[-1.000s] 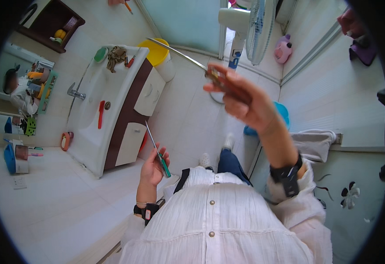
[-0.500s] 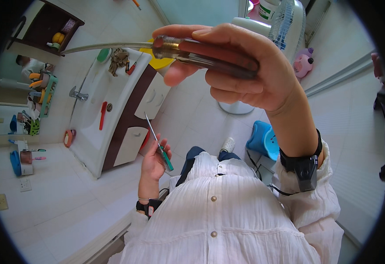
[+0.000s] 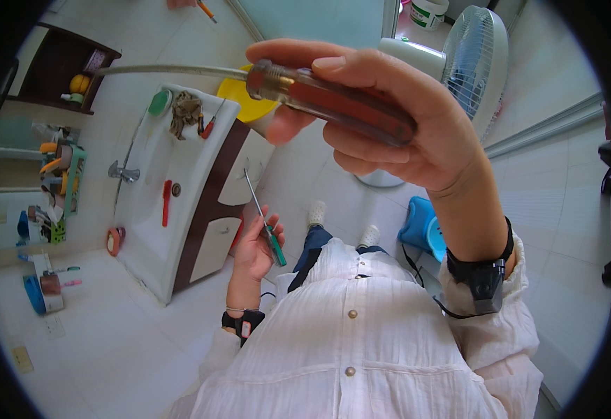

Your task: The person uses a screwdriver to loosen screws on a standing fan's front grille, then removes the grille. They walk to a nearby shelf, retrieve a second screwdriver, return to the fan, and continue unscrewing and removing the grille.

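Close in the upper middle, my right hand (image 3: 431, 126) is closed around a large screwdriver (image 3: 333, 98) with a translucent dark-red handle. Its long shank points left, and the index finger stretches along the handle. Lower down, my left hand (image 3: 251, 257) holds a smaller screwdriver (image 3: 275, 246) with a green handle, its thin shaft slanting up and left in front of the vanity cabinet. On the far corner of the white washbasin (image 3: 141, 255) lie a crumpled brown rag (image 3: 185, 115) and a red-handled screwdriver (image 3: 209, 128). A long red object (image 3: 166, 202) rests beside the drain.
Behind my right hand stand a yellow basin (image 3: 249, 105) and a white fan (image 3: 474, 63). A blue plastic stool (image 3: 415, 227) is to the right of my feet. The chrome faucet (image 3: 124, 172) and a wall rack (image 3: 75, 178) of toiletries are at the left.
The view has shifted slightly; the fan shows more fully and both my shoes are now visible. Each hand still holds its screwdriver, and the large one is tilted a little more.
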